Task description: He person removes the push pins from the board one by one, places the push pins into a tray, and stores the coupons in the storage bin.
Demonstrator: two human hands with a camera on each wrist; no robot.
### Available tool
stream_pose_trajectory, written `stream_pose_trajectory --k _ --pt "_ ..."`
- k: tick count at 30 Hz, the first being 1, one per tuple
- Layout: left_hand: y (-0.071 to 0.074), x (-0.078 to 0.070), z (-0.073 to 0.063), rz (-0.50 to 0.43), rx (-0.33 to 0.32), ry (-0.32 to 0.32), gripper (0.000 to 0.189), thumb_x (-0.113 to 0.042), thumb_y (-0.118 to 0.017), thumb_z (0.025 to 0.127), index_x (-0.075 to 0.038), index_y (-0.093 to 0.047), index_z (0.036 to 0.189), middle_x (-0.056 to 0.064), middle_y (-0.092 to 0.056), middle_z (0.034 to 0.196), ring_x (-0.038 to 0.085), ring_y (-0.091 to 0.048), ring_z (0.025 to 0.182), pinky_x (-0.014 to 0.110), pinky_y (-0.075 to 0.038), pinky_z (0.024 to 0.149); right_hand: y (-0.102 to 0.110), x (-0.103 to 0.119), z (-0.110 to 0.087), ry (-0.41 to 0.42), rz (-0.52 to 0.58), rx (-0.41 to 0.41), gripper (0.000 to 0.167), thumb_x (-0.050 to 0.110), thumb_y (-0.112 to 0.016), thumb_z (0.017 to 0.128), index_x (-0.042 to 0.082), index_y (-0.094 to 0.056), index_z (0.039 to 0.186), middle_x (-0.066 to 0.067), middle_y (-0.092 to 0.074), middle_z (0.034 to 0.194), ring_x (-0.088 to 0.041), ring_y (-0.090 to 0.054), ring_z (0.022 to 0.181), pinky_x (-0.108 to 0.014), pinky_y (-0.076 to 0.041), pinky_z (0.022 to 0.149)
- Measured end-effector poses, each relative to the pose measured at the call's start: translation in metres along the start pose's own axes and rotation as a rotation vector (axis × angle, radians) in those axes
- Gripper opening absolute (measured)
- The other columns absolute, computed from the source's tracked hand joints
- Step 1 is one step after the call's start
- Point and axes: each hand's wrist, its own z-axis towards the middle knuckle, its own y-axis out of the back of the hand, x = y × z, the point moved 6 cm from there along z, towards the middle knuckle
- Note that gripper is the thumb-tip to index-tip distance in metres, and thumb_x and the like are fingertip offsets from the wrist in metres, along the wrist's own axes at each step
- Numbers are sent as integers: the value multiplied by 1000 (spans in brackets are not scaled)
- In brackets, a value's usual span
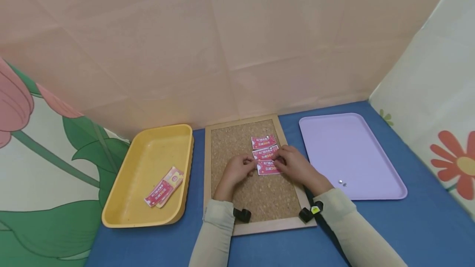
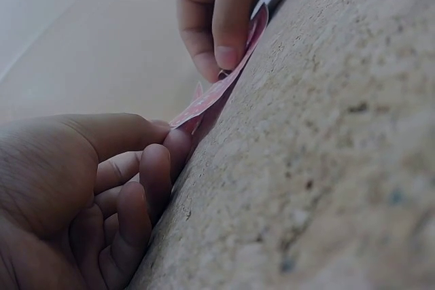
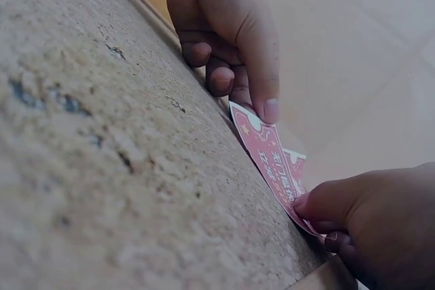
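Three pink coupons are stacked one above another on a wood-framed corkboard (image 1: pixel 237 201): a top coupon (image 1: pixel 262 142), a middle coupon (image 1: pixel 264 153) and a lowest coupon (image 1: pixel 266 169). My left hand (image 1: pixel 237 170) pinches the left end of the lowest coupon between thumb and finger, as the left wrist view shows. At that coupon's upper edge, my right hand (image 1: pixel 295 164) pinches a small dark thumbtack (image 2: pixel 223 74), mostly hidden by its fingertips. The coupon (image 3: pixel 262 144) bows slightly off the cork between both hands.
Left of the board, a yellow tray (image 1: pixel 126 176) holds a small pile of coupons (image 1: pixel 165 186). A flat lilac tray (image 1: pixel 345 147) on the right carries a few silver thumbtacks (image 1: pixel 340 182). Blue cloth (image 1: pixel 259 250) covers the table, and a beige curtain-like backdrop (image 1: pixel 230 52) rises behind.
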Motion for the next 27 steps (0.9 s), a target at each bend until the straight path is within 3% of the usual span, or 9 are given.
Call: stream_pose_trajectory --k 27 --pt "0 1 1 20 2 13 17 -35 -65 93 -18 -69 92 -2 -65 70 12 -59 60 26 -42 51 -1 0 0 -37 -20 3 12 23 -67 93 12 -66 96 0 -57 94 -17 -51 87 -35 -48 73"
